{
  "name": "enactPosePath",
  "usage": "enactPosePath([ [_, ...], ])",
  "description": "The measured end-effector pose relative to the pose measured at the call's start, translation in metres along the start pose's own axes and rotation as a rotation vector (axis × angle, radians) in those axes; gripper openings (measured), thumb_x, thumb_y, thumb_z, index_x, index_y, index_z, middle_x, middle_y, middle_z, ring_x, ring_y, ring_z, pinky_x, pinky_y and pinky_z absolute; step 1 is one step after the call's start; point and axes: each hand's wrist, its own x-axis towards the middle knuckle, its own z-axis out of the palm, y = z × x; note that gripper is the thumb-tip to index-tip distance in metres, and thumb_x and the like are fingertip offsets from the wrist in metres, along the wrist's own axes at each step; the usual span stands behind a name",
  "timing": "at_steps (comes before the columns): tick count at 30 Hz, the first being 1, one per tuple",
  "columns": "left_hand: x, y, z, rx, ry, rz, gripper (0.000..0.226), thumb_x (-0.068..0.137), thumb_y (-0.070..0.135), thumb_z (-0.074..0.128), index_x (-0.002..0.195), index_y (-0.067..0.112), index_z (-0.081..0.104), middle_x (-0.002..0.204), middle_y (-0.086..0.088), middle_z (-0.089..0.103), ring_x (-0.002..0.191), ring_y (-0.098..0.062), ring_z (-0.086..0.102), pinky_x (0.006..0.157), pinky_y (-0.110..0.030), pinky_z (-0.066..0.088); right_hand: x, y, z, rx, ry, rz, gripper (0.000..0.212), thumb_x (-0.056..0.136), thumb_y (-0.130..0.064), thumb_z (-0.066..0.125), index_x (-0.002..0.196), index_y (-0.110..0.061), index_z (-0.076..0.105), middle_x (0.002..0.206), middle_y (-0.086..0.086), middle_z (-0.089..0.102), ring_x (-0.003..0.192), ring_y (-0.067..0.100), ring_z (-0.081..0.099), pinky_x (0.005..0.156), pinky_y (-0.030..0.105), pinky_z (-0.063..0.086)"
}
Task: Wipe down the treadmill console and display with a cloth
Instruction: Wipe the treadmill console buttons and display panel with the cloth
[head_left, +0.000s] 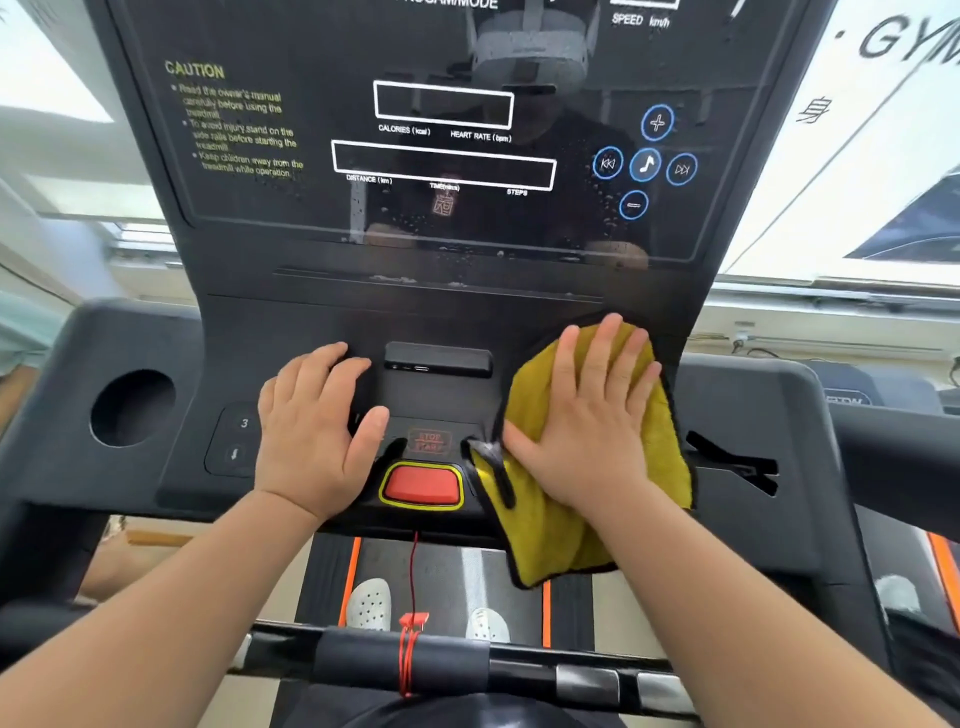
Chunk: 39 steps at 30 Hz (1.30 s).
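Note:
The black treadmill console (753, 415) fills the view, with its glossy display (441, 156) rising above and speckled with water drops near its lower edge. My right hand (587, 415) lies flat, fingers spread, pressing a yellow cloth (550, 525) with dark trim onto the console right of centre. The cloth's lower corner hangs over the console's front edge. My left hand (317, 421) rests palm down on the bare console left of centre, holding nothing. Between the hands sit a red stop button (422, 484) and a small black slot (439, 358).
A round cup holder (132, 408) is at the console's left, speed buttons (236, 439) beside my left hand. A red safety cord (413, 597) hangs to a clip on the front handlebar (519, 665). White shoes (369, 605) stand on the belt below. Windows lie behind.

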Motion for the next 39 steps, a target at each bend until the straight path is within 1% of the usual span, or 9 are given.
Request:
enactPosePath([
  [5, -0.001, 0.0, 0.001, -0.006, 0.006, -0.002, 0.058, 0.09, 0.047, 0.036, 0.127, 0.009, 0.06, 0.139, -0.014, 0.054, 0.124, -0.038, 0.047, 0.101, -0.053, 0.034, -0.024, 0.0, -0.008, 0.093, 0.114, -0.037, 0.09, 0.094, -0.065, 0.033, 0.165, -0.018, 0.004, 0.171, 0.017, -0.014, 0.156, 0.043, -0.017, 0.122, 0.067, -0.008],
  [7, -0.001, 0.0, 0.001, -0.011, 0.011, -0.006, 0.058, 0.09, 0.047, 0.036, 0.127, 0.009, 0.06, 0.139, -0.013, 0.055, 0.125, -0.037, 0.046, 0.101, -0.053, 0.034, -0.052, -0.002, -0.003, 0.083, 0.052, -0.082, 0.087, 0.095, -0.072, 0.027, 0.166, -0.028, 0.001, 0.171, 0.017, -0.015, 0.154, 0.046, -0.021, 0.121, 0.068, -0.012],
  [12, -0.002, 0.0, 0.001, -0.029, 0.03, 0.001, 0.057, 0.091, 0.046, 0.037, 0.126, 0.008, 0.061, 0.137, -0.014, 0.057, 0.124, -0.038, 0.047, 0.101, -0.053, 0.035, -0.058, 0.019, 0.006, 0.014, -0.049, 0.052, 0.115, 0.074, -0.103, 0.012, 0.164, -0.035, -0.006, 0.169, 0.027, -0.01, 0.152, 0.057, -0.009, 0.118, 0.075, -0.004],
  [19, -0.001, 0.0, 0.001, -0.025, 0.024, -0.001, 0.058, 0.091, 0.046, 0.036, 0.126, 0.008, 0.061, 0.137, -0.014, 0.056, 0.124, -0.037, 0.047, 0.1, -0.053, 0.035, 0.002, 0.005, -0.004, 0.03, 0.059, 0.091, 0.12, 0.076, -0.1, 0.017, 0.163, -0.023, -0.013, 0.162, 0.034, -0.027, 0.147, 0.061, -0.023, 0.119, 0.071, -0.013],
  [23, -0.001, 0.0, 0.001, -0.028, 0.022, -0.006, 0.058, 0.091, 0.045, 0.035, 0.127, 0.008, 0.06, 0.138, -0.014, 0.055, 0.124, -0.036, 0.046, 0.102, -0.054, 0.034, -0.026, -0.007, -0.002, -0.017, -0.059, -0.172, 0.106, 0.083, -0.093, 0.007, 0.165, -0.026, 0.018, 0.169, 0.024, 0.015, 0.151, 0.059, 0.003, 0.121, 0.072, 0.001],
  [25, -0.002, 0.0, 0.001, -0.032, 0.027, -0.006, 0.058, 0.091, 0.045, 0.035, 0.127, 0.008, 0.06, 0.138, -0.014, 0.055, 0.125, -0.036, 0.046, 0.102, -0.054, 0.034, -0.056, 0.005, 0.0, -0.01, -0.121, -0.285, 0.096, 0.087, -0.09, 0.011, 0.164, -0.033, 0.019, 0.167, 0.015, 0.029, 0.154, 0.054, 0.005, 0.123, 0.07, 0.005],
  [29, -0.002, -0.001, 0.002, -0.048, 0.041, -0.002, 0.057, 0.091, 0.045, 0.035, 0.127, 0.009, 0.06, 0.137, -0.013, 0.056, 0.125, -0.036, 0.046, 0.102, -0.053, 0.033, -0.087, 0.045, 0.005, -0.039, -0.125, -0.232, 0.089, 0.092, -0.085, 0.018, 0.163, -0.031, 0.024, 0.157, 0.021, 0.043, 0.153, 0.055, 0.008, 0.122, 0.07, 0.007],
  [34, -0.003, -0.003, 0.002, -0.062, 0.047, 0.004, 0.057, 0.091, 0.045, 0.035, 0.126, 0.008, 0.061, 0.137, -0.014, 0.056, 0.125, -0.036, 0.047, 0.103, -0.051, 0.033, -0.033, 0.028, -0.008, -0.01, -0.044, 0.064, 0.108, 0.083, -0.093, 0.006, 0.163, -0.022, -0.006, 0.16, 0.032, 0.027, 0.149, 0.058, 0.017, 0.122, 0.07, -0.004],
  [39, -0.002, -0.005, 0.002, -0.118, 0.078, -0.008, 0.055, 0.092, 0.043, 0.034, 0.126, 0.009, 0.061, 0.137, -0.012, 0.056, 0.125, -0.035, 0.047, 0.104, -0.052, 0.035, -0.002, -0.041, -0.006, 0.002, -0.014, -0.199, 0.106, 0.083, -0.091, 0.025, 0.165, -0.026, 0.007, 0.161, 0.024, 0.034, 0.15, 0.058, 0.012, 0.123, 0.067, -0.006],
])
